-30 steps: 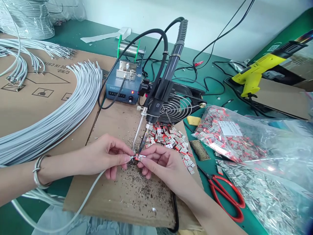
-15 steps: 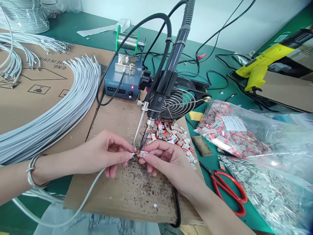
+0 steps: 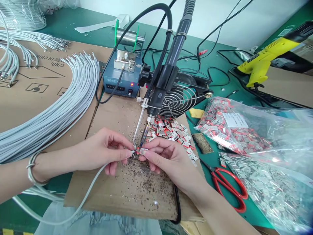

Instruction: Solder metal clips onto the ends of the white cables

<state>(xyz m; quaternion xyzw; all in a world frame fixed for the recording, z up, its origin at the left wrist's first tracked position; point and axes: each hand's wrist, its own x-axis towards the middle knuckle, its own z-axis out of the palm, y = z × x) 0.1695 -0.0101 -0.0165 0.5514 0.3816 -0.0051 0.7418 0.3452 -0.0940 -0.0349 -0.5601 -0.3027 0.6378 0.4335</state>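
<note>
My left hand (image 3: 114,151) pinches the end of a white cable (image 3: 91,189), whose length loops down below the wrist. Between thumb and fingers, my right hand (image 3: 162,156) grips a small metal USB connector (image 3: 144,150) with red plastic at its back. Cable end and connector meet just under the tip of a soldering iron (image 3: 144,135), which is fixed in a stand and points down. A bent metal solder feed tube (image 3: 139,125) ends beside that tip. Whether the wires touch the connector's contacts is too small to tell.
Loose USB connectors (image 3: 176,133) lie behind my right hand. A blue solder feeder (image 3: 121,80), a fan (image 3: 179,101) and bundled white cables (image 3: 70,101) stand or lie farther back. Red-handled scissors (image 3: 230,189), bagged parts (image 3: 271,186) and a yellow heat gun (image 3: 266,62) are to the right.
The view has shifted slightly. The connector in my right hand looks tilted more edge-on under the iron tip. Both hands keep their pinches.
</note>
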